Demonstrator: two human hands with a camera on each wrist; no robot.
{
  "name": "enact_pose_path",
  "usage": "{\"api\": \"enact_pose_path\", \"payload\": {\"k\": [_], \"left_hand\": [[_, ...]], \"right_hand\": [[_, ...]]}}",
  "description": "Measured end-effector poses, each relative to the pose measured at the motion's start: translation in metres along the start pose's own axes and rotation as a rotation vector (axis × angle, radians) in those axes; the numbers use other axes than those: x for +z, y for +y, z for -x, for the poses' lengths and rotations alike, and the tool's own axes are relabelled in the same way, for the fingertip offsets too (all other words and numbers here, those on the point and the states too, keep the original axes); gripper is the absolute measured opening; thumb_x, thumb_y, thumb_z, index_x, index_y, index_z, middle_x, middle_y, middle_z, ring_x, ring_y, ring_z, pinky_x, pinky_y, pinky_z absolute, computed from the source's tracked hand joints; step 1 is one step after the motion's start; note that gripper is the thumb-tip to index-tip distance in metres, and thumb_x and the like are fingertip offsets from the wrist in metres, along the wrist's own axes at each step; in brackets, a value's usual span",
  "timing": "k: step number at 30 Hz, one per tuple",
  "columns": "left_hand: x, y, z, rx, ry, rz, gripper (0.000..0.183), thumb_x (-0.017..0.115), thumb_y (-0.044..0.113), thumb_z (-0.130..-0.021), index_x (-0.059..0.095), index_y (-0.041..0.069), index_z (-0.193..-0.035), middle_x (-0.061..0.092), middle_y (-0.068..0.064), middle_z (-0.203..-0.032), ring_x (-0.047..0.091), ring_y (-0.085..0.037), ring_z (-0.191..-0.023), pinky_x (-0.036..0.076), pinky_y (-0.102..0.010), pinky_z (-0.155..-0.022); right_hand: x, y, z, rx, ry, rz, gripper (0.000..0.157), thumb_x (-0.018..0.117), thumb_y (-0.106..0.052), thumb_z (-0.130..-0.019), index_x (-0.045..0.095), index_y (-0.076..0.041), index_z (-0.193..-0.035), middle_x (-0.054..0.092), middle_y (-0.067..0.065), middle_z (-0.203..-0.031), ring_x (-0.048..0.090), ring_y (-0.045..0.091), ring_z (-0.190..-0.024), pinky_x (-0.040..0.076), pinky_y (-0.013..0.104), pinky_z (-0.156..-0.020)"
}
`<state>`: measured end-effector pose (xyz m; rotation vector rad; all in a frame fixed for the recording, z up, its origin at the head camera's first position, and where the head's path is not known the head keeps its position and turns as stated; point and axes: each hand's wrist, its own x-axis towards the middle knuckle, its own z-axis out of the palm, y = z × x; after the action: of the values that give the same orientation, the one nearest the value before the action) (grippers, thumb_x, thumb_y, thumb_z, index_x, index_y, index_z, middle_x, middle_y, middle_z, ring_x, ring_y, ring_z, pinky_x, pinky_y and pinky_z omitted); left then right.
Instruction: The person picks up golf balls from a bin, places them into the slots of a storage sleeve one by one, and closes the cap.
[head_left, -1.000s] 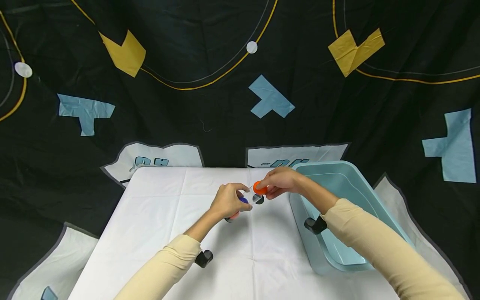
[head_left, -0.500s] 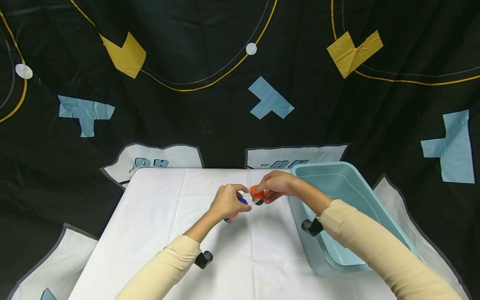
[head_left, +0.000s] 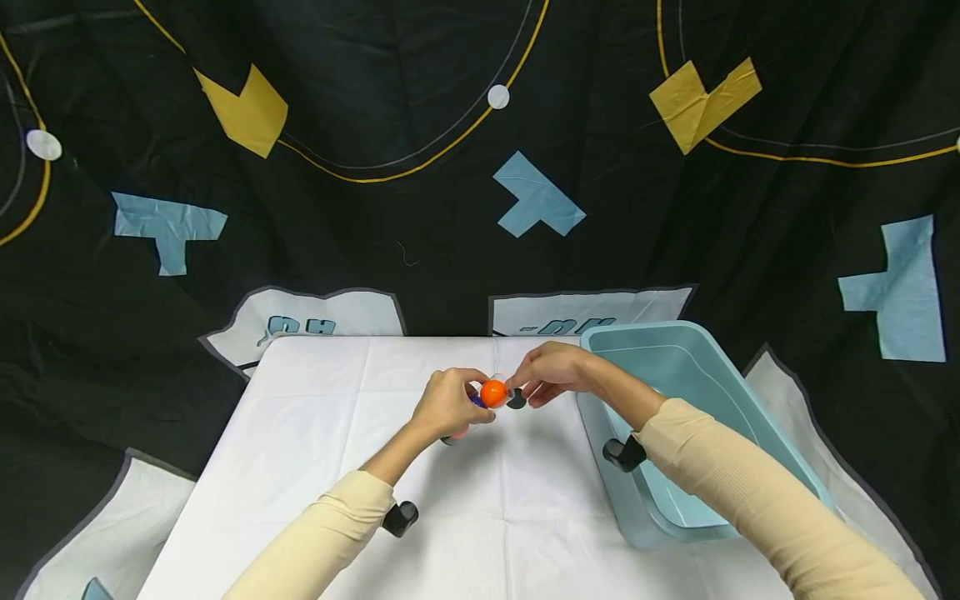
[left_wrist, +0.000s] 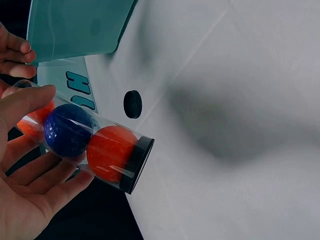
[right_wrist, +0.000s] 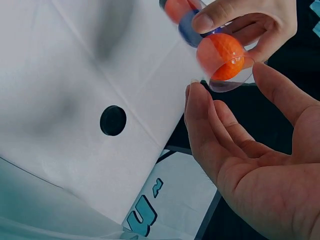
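My left hand (head_left: 450, 404) grips a clear plastic tube (left_wrist: 101, 121), its thumb on the near side and fingers beneath. A row of balls sits inside: an orange ball (right_wrist: 223, 55) by the uncapped end, a blue ball (left_wrist: 67, 131) in the middle, and a red-orange ball (left_wrist: 107, 152) against the black cap (left_wrist: 136, 166) at the far end. My right hand (head_left: 551, 368) is at the uncapped end, its thumb and fingers spread and holding nothing. Its fingertips are at or near the rim; whether they touch is unclear. A loose black cap (right_wrist: 113, 120) lies on the white table below.
A light teal bin (head_left: 611, 475) stands at the table's right side, under my right forearm. The white cloth-covered table (head_left: 315, 433) extends left and toward me. Behind it hangs a black curtain (head_left: 420, 250) with yellow and blue shapes.
The right hand moved left with the orange ball and let it go into the tube's uncapped end. The left hand shifted slightly left with the tube.
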<state>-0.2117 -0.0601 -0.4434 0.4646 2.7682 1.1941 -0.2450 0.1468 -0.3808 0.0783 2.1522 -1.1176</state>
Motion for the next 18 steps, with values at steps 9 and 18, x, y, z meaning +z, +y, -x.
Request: {"api": "enact_pose_path", "payload": {"k": [9,18], "left_hand": [[-0.016,-0.005,0.004,-0.04,0.042,-0.034,0.044,0.092,0.016,-0.069,0.076,0.01,-0.11,0.075,-0.007,-0.082,0.065,-0.014,-0.069,0.053,-0.026,-0.061],[-0.026,-0.016,0.011,-0.056,0.054,-0.035,0.041,0.092,0.016,-0.07,0.077,0.011,-0.107,0.074,-0.005,-0.079,0.063,-0.013,-0.064,0.053,-0.025,-0.059]], "right_hand": [[0.002,0.003,-0.007,-0.059,0.057,0.05,0.031,0.077,-0.023,-0.088,0.068,-0.001,-0.108,0.069,0.014,-0.103,0.067,0.023,-0.081,0.06,0.034,-0.083],[0.013,0.012,-0.033,-0.155,0.329,0.181,0.047,0.084,-0.024,-0.081,0.068,-0.006,-0.121,0.073,0.012,-0.104,0.068,0.021,-0.076,0.059,0.034,-0.078]]}}
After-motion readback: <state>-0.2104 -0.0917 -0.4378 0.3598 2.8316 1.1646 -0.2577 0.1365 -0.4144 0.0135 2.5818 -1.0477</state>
